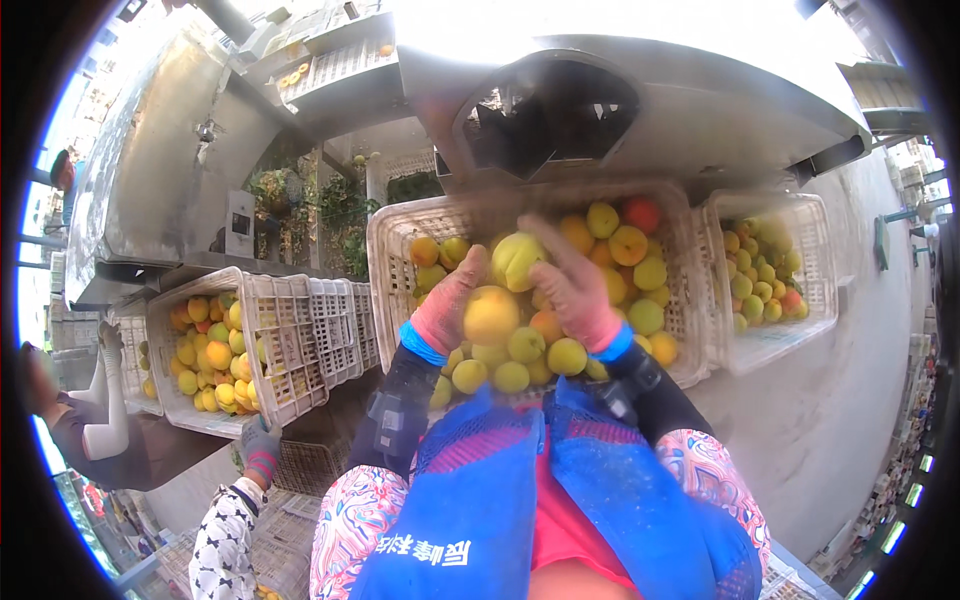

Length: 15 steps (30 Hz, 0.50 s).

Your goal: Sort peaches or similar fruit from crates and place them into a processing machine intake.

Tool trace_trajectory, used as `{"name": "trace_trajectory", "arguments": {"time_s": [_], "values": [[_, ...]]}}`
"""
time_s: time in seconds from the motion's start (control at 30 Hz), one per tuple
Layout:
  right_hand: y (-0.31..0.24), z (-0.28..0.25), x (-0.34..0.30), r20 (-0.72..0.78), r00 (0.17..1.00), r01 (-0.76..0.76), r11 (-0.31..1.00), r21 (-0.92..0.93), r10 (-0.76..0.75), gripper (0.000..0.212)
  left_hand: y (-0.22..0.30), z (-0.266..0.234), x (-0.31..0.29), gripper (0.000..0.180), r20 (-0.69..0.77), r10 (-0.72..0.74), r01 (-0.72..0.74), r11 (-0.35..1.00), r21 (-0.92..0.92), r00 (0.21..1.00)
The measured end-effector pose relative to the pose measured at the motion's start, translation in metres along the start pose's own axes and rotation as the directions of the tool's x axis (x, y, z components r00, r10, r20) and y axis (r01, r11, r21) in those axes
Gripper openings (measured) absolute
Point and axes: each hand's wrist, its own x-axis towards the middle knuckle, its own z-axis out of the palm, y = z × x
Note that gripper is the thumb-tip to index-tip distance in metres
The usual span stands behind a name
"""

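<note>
Both of my hands wear pinkish gloves with blue cuffs and are over a white plastic crate (384, 262) of yellow, orange and green peaches. My right hand (580, 295) has its thumb and blurred fingers around a yellow-green peach (517, 262) with a clear crease, held between the two hands. My left hand (445, 310) curves its fingers beside that fruit. A yellow-orange peach (491, 315) rests against the left palm and looks closer than the fruit below; the left thumb is hidden. Green peaches (510, 377) lie along the crate's near side.
A second crate of peaches (765, 280) stands at the right, and another crate (290, 350) of fruit at the left. A co-worker's gloved hand (262, 450) touches that left crate. Beyond is a metal machine (680, 130) with a dark opening. Another person (100, 420) is at far left.
</note>
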Motion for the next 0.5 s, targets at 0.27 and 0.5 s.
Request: {"name": "trace_trajectory", "arguments": {"time_s": [0.27, 0.5], "values": [[-0.017, -0.008, 0.016, -0.021, 0.97, 0.215, 0.892, -0.397, -0.243, 0.069, 0.008, 0.05, 0.001, 0.065, 0.177, 0.039, 0.035, 0.918, -0.396, 0.983], [-0.024, -0.003, 0.062, -0.186, 0.915, 0.194, 0.794, -0.576, -0.359, 0.087, 0.036, 0.059, 0.023, 0.064, 0.227, 0.065, 0.012, 0.946, -0.323, 0.972]]}}
